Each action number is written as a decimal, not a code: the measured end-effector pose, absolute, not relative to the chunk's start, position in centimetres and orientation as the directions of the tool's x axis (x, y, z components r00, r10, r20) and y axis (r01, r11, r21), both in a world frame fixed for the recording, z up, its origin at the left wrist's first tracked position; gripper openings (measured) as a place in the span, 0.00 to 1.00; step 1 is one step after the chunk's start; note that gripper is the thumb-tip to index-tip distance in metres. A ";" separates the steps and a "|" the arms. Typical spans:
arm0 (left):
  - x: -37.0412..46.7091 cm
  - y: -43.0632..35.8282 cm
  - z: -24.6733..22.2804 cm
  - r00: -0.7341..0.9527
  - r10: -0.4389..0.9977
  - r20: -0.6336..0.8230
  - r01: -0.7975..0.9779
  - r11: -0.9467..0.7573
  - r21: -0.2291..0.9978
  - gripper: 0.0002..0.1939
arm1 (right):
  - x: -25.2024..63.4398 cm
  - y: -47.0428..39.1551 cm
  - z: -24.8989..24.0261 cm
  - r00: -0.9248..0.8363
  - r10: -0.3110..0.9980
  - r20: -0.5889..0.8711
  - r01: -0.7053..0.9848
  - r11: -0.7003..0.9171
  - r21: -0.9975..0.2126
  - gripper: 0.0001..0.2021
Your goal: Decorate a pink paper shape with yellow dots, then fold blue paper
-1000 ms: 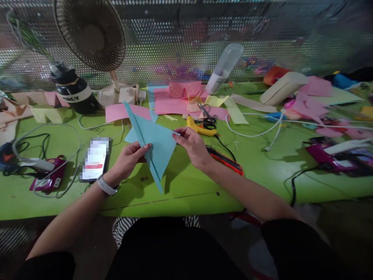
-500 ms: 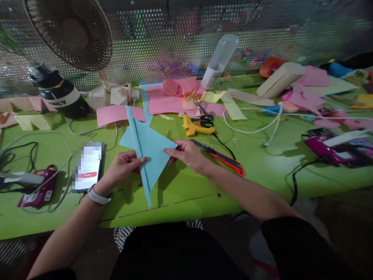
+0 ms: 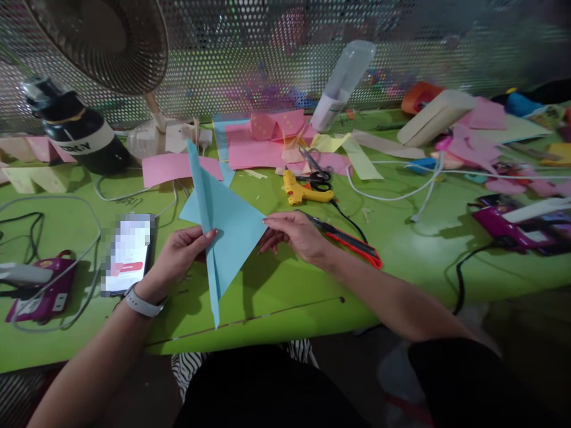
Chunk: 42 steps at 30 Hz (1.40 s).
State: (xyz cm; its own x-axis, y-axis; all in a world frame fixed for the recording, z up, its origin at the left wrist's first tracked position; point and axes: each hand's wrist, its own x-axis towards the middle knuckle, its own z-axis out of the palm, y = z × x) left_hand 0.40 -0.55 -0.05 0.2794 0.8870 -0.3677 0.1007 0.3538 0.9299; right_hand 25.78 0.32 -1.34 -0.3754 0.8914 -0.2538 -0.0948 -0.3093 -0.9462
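A light-blue sheet of paper (image 3: 234, 223) is held up above the green table, a narrow strip along its left side folded over into a long flap. My left hand (image 3: 190, 246) pinches that flap near its middle, thumb on top and fingers behind the paper. At the sheet's right corner is my right hand (image 3: 292, 233), its thumb and forefinger closed on the tip while the other fingers curl below. Beneath the sheet, another light-blue piece (image 3: 191, 208) pokes out at the left.
A phone (image 3: 129, 255) lies left of my left hand. Beyond my right hand are a yellow glue gun (image 3: 306, 191), scissors (image 3: 319, 169) and a red-black box cutter (image 3: 352, 241). Pink paper (image 3: 250, 151), a fan (image 3: 107, 41) and a dark bottle (image 3: 84, 134) stand or lie further back.
My right hand has shifted its hold from the sheet's right edge out to its corner tip. The paper has turned slightly, its lower point moving left. The view has shifted a little.
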 end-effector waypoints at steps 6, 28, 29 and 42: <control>0.3 -0.3 -0.3 0.249 0.912 -0.327 -0.061 0.352 0.934 0.12 | 27.2 0.7 -1.3 -0.251 0.965 0.075 -0.010 0.075 -0.997 0.20; 0.8 -1.0 0.3 0.311 0.878 -0.362 -0.070 0.401 0.913 0.12 | 27.3 1.0 -2.6 -0.554 0.613 0.564 0.021 0.687 -0.726 0.18; 0.8 -1.0 0.3 0.306 0.880 -0.363 -0.067 0.400 0.914 0.12 | 27.3 1.1 -2.5 -0.546 0.615 0.569 0.025 0.691 -0.723 0.18; 1.0 -1.2 0.1 0.288 0.861 -0.419 -0.066 0.455 0.888 0.14 | 27.6 1.4 -2.3 -0.549 0.633 0.545 0.008 0.656 -0.754 0.12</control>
State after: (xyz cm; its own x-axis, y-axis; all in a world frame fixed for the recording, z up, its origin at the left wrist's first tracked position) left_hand 0.98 -1.22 0.12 0.2879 0.8609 -0.4194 -0.0658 0.4547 0.8882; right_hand 27.59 1.36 -2.25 -0.5494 0.6334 0.5449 0.0084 0.6563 -0.7544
